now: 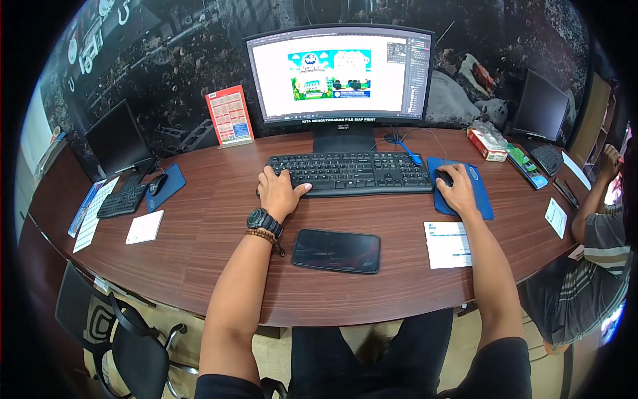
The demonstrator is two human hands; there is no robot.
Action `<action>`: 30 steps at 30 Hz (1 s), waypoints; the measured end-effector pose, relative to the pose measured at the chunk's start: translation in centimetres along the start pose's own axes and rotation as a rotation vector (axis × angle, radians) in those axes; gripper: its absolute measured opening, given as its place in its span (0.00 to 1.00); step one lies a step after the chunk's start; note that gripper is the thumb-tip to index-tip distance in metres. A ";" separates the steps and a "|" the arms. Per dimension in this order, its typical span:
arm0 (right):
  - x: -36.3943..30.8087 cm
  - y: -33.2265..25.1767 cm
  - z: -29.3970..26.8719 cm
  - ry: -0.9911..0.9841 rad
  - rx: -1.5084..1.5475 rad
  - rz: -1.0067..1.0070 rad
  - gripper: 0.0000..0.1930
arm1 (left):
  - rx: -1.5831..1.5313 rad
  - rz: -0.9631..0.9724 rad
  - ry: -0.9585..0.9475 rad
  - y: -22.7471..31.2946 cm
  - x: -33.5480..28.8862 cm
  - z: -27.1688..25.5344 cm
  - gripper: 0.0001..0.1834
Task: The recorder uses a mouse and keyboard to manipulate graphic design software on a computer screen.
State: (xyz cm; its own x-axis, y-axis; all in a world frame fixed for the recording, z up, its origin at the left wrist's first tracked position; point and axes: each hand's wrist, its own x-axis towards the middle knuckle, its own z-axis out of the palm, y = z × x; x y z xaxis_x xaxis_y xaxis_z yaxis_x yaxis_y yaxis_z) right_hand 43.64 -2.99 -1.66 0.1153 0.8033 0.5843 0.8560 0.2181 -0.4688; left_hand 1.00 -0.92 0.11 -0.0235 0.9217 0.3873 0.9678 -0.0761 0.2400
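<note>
My left hand [279,194] rests on the left end of a black keyboard [359,174], fingers apart over the keys and thumb along its front edge. A dark watch and a beaded bracelet circle that wrist. My right hand [460,193] is closed over a black computer mouse [443,177], largely hidden under the fingers, on a blue mouse pad [481,201]. Behind the keyboard stands a monitor [269,73] showing a colourful two-panel design in an editing window. In front of the keyboard, a black phone [336,251] lies flat with its screen dark.
Beside my right forearm lies a printed paper [446,245]. A red calendar [230,116] stands left of the monitor; a red and white box [487,144] sits to its right. Dark monitors occupy both desk ends. A black chair [136,352] is at lower left. Another person's arm [596,189] shows at right.
</note>
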 end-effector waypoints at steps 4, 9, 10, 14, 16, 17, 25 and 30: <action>-0.1 0.3 0.1 0.009 0.011 -0.011 0.18 | -0.001 -0.003 -0.005 0.3 -0.1 0.0 0.37; -0.2 0.2 0.0 0.009 0.008 -0.006 0.18 | 0.011 -0.016 -0.019 0.3 -0.1 -0.1 0.38; -0.1 0.3 0.0 0.007 0.006 -0.007 0.18 | 0.015 -0.020 -0.026 0.3 -0.1 0.0 0.39; -0.1 0.3 0.1 0.008 0.005 -0.006 0.18 | 0.006 -0.045 -0.062 -0.2 0.1 -0.3 0.41; -0.1 0.3 0.1 0.002 0.008 0.005 0.18 | 0.001 -0.042 -0.070 -0.1 0.2 -0.3 0.41; -0.1 0.2 0.1 0.001 0.009 0.006 0.18 | -0.001 -0.046 -0.069 -0.1 0.2 -0.4 0.41; -0.3 0.3 -0.2 -0.011 -0.004 0.011 0.19 | -0.031 -0.037 -0.049 0.2 0.0 -0.2 0.41; -0.2 -0.4 -0.2 0.001 -0.030 0.005 0.19 | -0.007 -0.028 0.036 -0.4 0.0 0.3 0.42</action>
State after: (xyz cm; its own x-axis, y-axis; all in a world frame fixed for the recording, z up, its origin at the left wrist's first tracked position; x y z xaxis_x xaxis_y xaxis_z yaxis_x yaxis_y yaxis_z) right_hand 43.38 -3.37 -1.51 0.1204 0.8037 0.5827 0.8703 0.1969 -0.4515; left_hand 0.65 -0.78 -0.30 -0.0599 0.9094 0.4117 0.9649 -0.0528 0.2571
